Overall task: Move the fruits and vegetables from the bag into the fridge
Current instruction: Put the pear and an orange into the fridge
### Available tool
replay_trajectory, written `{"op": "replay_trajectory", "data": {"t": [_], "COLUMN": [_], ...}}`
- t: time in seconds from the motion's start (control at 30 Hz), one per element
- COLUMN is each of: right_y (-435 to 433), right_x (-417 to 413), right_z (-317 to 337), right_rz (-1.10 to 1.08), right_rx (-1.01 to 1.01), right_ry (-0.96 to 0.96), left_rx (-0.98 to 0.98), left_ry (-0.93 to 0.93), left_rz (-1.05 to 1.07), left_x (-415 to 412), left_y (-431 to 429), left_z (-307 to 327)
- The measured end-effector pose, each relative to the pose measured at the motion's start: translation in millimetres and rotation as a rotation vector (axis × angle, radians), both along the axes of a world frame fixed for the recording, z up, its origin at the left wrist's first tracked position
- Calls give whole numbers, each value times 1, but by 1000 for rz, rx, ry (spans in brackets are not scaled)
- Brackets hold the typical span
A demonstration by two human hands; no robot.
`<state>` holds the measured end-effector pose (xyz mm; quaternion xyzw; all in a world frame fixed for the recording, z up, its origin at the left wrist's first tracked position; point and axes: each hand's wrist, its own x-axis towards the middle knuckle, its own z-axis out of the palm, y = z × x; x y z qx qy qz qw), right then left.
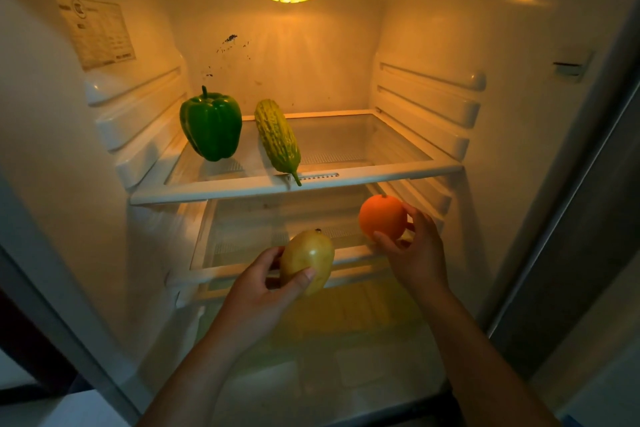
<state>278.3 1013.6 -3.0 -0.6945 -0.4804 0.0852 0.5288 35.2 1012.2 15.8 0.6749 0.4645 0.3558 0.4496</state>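
Glossy smooth green pepper (211, 125), bumpy ridged bitter gourd (278, 140), clear glass shelf (363, 146) framed in white plastic.

Left grip (258, 291), right grip (417, 253) (bare), bare forearms (467, 340)

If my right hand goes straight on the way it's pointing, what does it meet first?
Likely nothing near: the right hand, holding the orange, points into the gap between the upper shelf and the lower shelf. The way looks free there, though depth is unclear.

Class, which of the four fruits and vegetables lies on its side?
The bitter gourd; the green pepper stands upright, the left hand holds the mango, the right hand the orange.
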Motion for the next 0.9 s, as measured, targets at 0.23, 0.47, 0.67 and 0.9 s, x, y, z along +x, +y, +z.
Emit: {"op": "replay_trajectory", "data": {"t": [0.23, 0.47, 0.67, 0.9], "right_y": [8, -3, -42, -70], "right_x": [0, -7, -15, -27], "right_z": [-3, -2, 19, 54], "right_rz": [-11, -18, 77, 489], "right_rx": [27, 55, 125, 68], "right_ry": [-6, -20, -8, 84], "left_rx": [-9, -6, 32, 116], "left_ry": [28, 32, 15, -55], "left_rz": [8, 7, -30, -114], "left_x": [3, 1, 5, 11], "left_y": [0, 0, -1, -15], "left_z": [-4, -4, 10, 45]}}
